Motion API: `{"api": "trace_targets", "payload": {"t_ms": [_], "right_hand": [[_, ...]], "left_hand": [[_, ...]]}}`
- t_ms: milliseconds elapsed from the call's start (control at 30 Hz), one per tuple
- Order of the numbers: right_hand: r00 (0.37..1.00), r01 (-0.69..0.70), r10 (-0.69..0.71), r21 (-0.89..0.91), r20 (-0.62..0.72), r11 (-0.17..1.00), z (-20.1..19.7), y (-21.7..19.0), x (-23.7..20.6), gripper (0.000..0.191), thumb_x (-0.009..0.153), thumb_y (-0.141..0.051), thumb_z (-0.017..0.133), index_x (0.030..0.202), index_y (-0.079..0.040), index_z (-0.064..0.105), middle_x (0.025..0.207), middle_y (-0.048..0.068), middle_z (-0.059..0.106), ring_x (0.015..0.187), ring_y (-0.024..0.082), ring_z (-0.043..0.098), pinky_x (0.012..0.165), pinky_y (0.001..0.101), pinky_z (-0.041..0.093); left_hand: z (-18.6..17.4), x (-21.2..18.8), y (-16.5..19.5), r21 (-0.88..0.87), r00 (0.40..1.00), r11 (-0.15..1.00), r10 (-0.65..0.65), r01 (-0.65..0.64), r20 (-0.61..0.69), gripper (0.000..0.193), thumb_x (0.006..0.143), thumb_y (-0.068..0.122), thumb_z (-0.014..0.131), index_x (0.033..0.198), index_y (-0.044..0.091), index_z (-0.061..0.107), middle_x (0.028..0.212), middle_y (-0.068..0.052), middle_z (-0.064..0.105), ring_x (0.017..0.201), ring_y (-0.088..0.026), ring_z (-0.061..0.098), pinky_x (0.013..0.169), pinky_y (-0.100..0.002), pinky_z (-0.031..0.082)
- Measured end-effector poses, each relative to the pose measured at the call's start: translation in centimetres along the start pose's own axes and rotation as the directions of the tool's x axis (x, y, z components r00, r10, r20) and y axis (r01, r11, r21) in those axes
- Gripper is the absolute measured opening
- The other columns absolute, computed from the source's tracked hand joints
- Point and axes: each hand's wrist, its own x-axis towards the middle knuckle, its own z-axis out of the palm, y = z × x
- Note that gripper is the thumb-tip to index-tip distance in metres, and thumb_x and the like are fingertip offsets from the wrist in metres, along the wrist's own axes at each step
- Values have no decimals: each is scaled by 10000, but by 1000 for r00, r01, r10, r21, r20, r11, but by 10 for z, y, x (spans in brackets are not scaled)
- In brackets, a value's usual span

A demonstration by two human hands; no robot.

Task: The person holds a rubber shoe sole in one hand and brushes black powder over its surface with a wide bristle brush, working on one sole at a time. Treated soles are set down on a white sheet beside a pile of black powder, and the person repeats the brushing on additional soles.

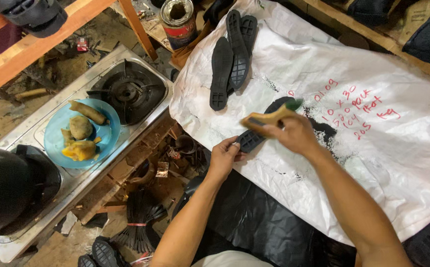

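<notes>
**Hands at the sole, brush across it**

Left hand (pixel 223 155) pinched the near end of a black shoe sole (pixel 254 136), fingers closed on its edge, and I judged that grip was there to keep the sole from sliding on the white sack (pixel 373 163) spread as a work cover. My right hand (pixel 294 133) was wrapped tight round a wooden-handled brush (pixel 269 117), its green-tipped end lying over the far part of the same sole; the blur there kept me from seeing the bristles clearly. Dark dust lay on the sack just beside the sole, with red handwriting a little further right. Beyond, three more black soles (pixel 232 57) lay together near the sack's far edge, well apart from the one in hand. A tin can (pixel 178 22) stood just past them. Off to the left sat a gas stove (pixel 128 91), with a blue plate (pixel 56 126) of food resting on it and a black pot (pixel 12 190) nearer me.
</notes>
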Motion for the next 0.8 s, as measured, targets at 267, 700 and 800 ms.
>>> {"api": "trace_targets", "payload": {"t_ms": [267,700,800], "right_hand": [[934,-259,137,-362,-330,895,-34,26,15,293,951,-315,775,1034,-35,747,899,150,735,830,328,698,747,450,534],[829,-258,401,369,-391,893,-42,28,-29,237,960,-142,778,1116,29,731,916,39,725,759,75,608,673,254,487],[851,-237,386,394,-357,888,-33,29,-29,235,962,-152,770,1103,32,725,914,32,731,762,69,629,668,242,503]], "left_hand": [[7,-20,19,220,993,970,114,-107,-16,511,931,71,622,1422,-14,509,1113,-161,683,792,-185,716,706,-320,598],[1,-8,18,103,979,983,165,-153,-119,375,1023,271,684,1201,-58,706,1174,-253,728,1001,-298,716,866,-353,590],[1,-23,16,554,955,800,295,-232,-26,427,894,267,736,1252,44,667,1229,-124,685,1100,-260,708,909,-361,575]]}}
